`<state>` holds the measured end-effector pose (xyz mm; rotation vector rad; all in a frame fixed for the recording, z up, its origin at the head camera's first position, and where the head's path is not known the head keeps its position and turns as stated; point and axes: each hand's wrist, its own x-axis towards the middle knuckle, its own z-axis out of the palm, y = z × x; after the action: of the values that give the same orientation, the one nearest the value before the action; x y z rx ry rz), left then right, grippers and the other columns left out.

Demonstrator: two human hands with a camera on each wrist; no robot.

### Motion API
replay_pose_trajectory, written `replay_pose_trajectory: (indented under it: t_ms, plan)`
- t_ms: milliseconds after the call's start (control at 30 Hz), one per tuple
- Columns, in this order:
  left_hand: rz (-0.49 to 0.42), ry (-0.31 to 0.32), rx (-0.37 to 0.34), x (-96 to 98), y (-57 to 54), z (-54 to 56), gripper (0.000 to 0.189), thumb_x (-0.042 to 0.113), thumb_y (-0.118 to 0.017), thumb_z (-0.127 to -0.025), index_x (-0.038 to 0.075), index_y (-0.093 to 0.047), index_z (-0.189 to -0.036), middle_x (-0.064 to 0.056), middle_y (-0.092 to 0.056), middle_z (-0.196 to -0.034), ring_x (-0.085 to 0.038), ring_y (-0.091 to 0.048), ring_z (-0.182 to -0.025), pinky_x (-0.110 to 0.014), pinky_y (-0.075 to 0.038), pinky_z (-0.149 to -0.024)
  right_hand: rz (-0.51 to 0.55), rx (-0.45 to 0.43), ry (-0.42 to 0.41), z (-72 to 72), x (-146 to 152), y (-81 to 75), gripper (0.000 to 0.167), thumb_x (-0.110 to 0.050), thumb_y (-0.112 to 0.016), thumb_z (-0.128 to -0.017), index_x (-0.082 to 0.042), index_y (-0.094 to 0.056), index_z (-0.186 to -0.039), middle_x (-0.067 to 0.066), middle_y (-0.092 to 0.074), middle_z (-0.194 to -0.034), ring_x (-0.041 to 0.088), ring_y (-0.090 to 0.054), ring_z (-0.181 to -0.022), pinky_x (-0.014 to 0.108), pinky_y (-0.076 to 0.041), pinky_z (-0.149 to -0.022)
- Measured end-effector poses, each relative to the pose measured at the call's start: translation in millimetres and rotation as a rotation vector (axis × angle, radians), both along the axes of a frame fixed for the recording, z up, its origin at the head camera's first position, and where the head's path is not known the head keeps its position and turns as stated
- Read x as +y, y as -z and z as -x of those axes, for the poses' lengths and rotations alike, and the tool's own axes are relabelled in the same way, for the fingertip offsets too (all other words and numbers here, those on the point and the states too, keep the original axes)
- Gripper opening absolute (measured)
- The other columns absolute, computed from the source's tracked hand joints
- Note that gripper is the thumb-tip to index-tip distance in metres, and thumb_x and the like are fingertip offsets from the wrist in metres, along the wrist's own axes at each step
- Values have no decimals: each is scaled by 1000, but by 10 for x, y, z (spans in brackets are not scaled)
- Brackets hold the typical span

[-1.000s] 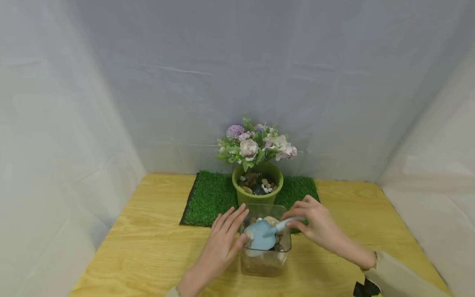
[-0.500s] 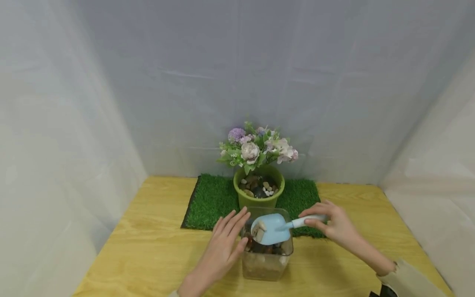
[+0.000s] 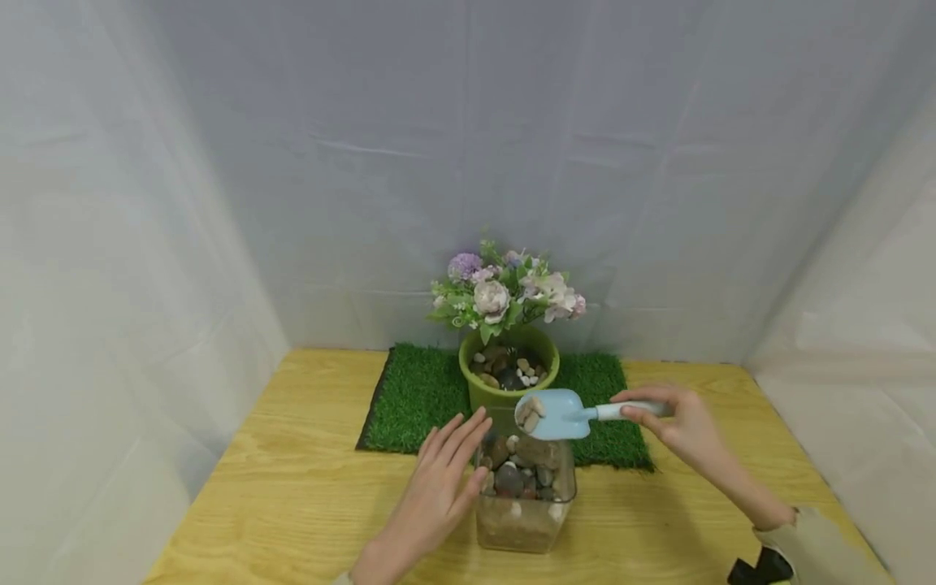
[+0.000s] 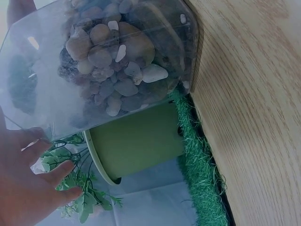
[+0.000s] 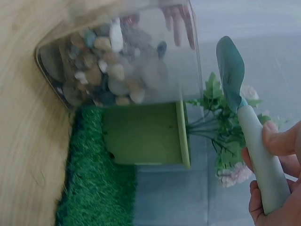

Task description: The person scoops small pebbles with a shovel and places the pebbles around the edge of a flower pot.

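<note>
My right hand grips the white handle of a small light-blue trowel, whose blade carries a few pale pebbles. The blade hangs above the back rim of a clear plastic container, close to the green flowerpot. Stones of mixed colours lie in the container. With straight fingers, my left hand rests against the container's left side. In the right wrist view the trowel handle lies in the curled fingers and thumb.
Behind the container the pot stands on a green artificial-grass mat. It holds stones and a bunch of flowers. A wooden table lies beneath everything, with pale sheeting at the back and sides.
The trowel has come up out of the container with pebbles on its blade, then moved right and back toward the pot. My left hand has stayed at the container's side.
</note>
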<state>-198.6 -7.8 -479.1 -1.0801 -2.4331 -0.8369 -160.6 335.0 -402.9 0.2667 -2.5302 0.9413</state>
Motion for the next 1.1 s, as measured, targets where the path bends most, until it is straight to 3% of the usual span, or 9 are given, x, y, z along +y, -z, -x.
replay_pose_trajectory:
  t_ms: [200,400,500,600,700,767,900,1100]
  plan:
    - [16,-11,9,-8,-6,0,58,23,-56,-102,19,-38,-158,2,-32,-165,-31,-34,-148,-65,-28,-115,-8,18,61,270,133,-95,14,-8,-76,-90,-6,-80,-104,14,-75,-89,4,-29,-46,22,-29,-42]
    - [20,-13,-7,-8,-10,-2,57,24,-56,-103,19,-39,-158,5,-29,-166,-31,-34,-148,-66,-28,-115,-94,0,133,606,199,-148,16,-13,-73,-94,-4,-80,-106,9,-69,-73,9,-28,-41,24,-27,-39]
    - [22,-11,-14,-7,-14,-6,57,24,-55,-103,18,-39,-157,3,-31,-165,-32,-34,-148,-66,-27,-115,-151,30,170,768,196,-162,17,-16,-74,-94,-4,-80,-104,11,-68,-71,16,-33,-48,28,-30,-47]
    - [23,-10,-20,-6,-20,-10,57,24,-54,-104,18,-39,-158,1,-32,-165,-32,-34,-148,-66,-27,-115,-213,74,191,903,159,-185,16,-17,-76,-92,-5,-81,-102,15,-73,-80,26,-47,-63,38,-40,-59]
    - [20,-7,-31,-5,-21,-15,56,25,-54,-104,18,-39,-158,2,-31,-165,-33,-34,-148,-66,-27,-115,-282,97,178,997,91,-217,17,-17,-77,-91,-4,-81,-102,18,-76,-94,35,-58,-79,51,-47,-75]
    - [19,-6,-36,-6,-23,-19,56,25,-54,-104,19,-38,-158,3,-30,-166,-33,-35,-148,-66,-26,-116,-348,114,159,1044,31,-239,17,-17,-77,-91,-4,-81,-101,18,-76,-95,36,-61,-84,55,-48,-82]
    - [23,-13,-24,-7,-16,-20,57,25,-54,-104,20,-38,-158,5,-29,-166,-32,-34,-148,-65,-27,-116,-510,218,103,1114,-83,-246,17,-15,-79,-88,0,-80,-97,16,-74,-86,32,-59,-78,48,-48,-78]
    - [22,-18,4,-6,-4,-11,58,24,-56,-103,18,-39,-158,3,-31,-165,-32,-35,-148,-65,-29,-115,-676,478,89,1170,-180,-199,17,-12,-82,-84,2,-78,-93,14,-69,-81,29,-51,-73,38,-43,-66]
